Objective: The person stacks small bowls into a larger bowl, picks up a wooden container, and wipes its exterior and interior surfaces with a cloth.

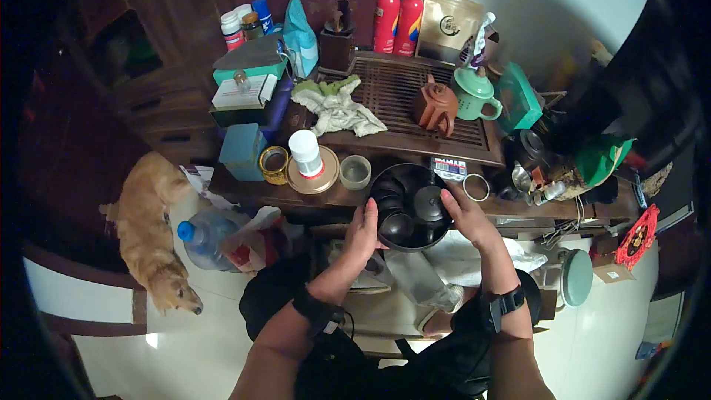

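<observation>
My left hand and my right hand grip opposite sides of a round black bowl-like tray at the table's front edge. Inside it sit a small black teapot and several dark teacups, some stacked together. Both thumbs lie along the rim; the fingers underneath are mostly hidden. Left of the tray stands a small grey cup. A white-capped bottle rests on a round gold lid. Behind my right hand are a small printed box and a pale ring-shaped item.
A slatted tea table bears a brown clay teapot, a green lidded mug and a crumpled cloth. Two red extinguisher-like canisters stand behind. A dog lies on the floor at left, near a large water bottle.
</observation>
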### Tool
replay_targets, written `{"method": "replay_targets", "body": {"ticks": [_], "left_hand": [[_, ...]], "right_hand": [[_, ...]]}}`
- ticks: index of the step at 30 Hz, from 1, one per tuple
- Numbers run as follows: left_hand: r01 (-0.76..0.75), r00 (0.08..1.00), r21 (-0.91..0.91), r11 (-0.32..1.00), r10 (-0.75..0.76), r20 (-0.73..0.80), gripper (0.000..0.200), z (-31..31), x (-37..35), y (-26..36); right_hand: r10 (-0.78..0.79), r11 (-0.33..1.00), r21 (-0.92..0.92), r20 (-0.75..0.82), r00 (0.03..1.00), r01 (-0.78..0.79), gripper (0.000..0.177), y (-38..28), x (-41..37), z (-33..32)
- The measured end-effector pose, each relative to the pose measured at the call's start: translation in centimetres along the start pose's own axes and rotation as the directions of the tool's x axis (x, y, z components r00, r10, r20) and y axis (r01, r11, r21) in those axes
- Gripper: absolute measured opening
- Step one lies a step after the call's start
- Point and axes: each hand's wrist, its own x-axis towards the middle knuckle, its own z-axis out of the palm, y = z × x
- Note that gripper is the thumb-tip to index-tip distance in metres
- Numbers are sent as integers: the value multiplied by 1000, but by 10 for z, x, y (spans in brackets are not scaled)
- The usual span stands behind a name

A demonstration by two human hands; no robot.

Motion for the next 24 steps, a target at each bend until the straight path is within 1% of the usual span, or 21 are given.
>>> {"method": "replay_targets", "body": {"ticks": [1, 2, 3, 5, 6, 7, 9, 10, 11, 12, 13, 15, 16, 17, 19, 20, 22, 23, 24], "left_hand": [[6, 1000, 23, 1000, -6, -5, 72, 0, -3, 4], [16, 1000, 47, 999, -16, -10, 73, 1, -5, 8], [30, 999, 71, 997, -29, -15, 73, 1, -7, 10], [-13, 1000, 78, 997, 12, 14, 72, -1, -9, 9], [-30, 999, 83, 996, 28, 29, 71, -3, -8, 8], [-91, 996, 180, 979, 85, 41, 70, -7, -5, 5], [-189, 982, 363, 912, 167, 92, 67, -14, 0, -8], [-183, 981, 334, 925, 152, 118, 65, -14, -1, -13], [-190, 978, 304, 934, 152, 144, 63, -13, -1, -16], [-64, 988, 388, 920, 4, 155, 60, -6, -25, 23], [-33, 983, 371, 928, -37, 180, 60, -5, -32, 27], [16, 968, 335, 942, -99, 232, 59, -2, -39, 28], [-110, 946, 329, 938, -3, 325, 59, -5, -29, 9], [-140, 941, 323, 936, 24, 339, 60, -8, -29, -12], [-199, 929, 314, 928, 77, 361, 61, -3, -44, -26], [-260, 920, 320, 911, 133, 368, 63, -4, -49, -40], [-94, 911, 347, 933, -60, 408, 64, -8, -66, -46], [-10, 891, 362, 932, -156, 427, 65, -10, -75, -48], [30, 866, 344, 939, -196, 460, 68, -12, -77, -64]], "right_hand": [[2, 997, -73, -12, 1000, -3, 69, -3, -1, -1], [-58, 987, -150, -20, 998, 55, 64, -4, -1, -2], [-6, 997, -72, -18, 1000, 5, 64, -5, -3, -2], [106, 991, 80, -4, 994, -106, 64, -3, -9, -2], [66, 998, 24, -43, 997, -66, 66, 20, -6, -5], [84, 996, -19, -52, 995, -85, 69, 13, -14, -6], [225, 960, 172, -4, 974, -221, 71, -7, -38, -6], [247, 955, 166, 2, 969, -244, 72, -11, -49, -9], [288, 902, 314, 75, 955, -297, 66, 16, -46, -16], [245, 865, 423, 115, 963, -271, 62, 27, -52, -18], [197, 814, 526, 148, 969, -246, 58, 35, -59, -19], [211, 788, 548, 187, 959, -280, 54, 45, -76, -19], [214, 776, 558, 208, 954, -295, 52, 51, -85, -20], [220, 781, 547, 212, 952, -302, 48, 66, -95, -22], [256, 729, 589, 239, 937, -349, 47, 79, -114, -25], [266, 735, 570, 257, 929, -368, 48, 87, -124, -24], [284, 747, 531, 289, 914, -400, 49, 86, -139, -18], [264, 730, 564, 286, 921, -385, 52, 85, -147, -12], [315, 739, 526, 283, 906, -421, 53, 91, -152, -10]]}}
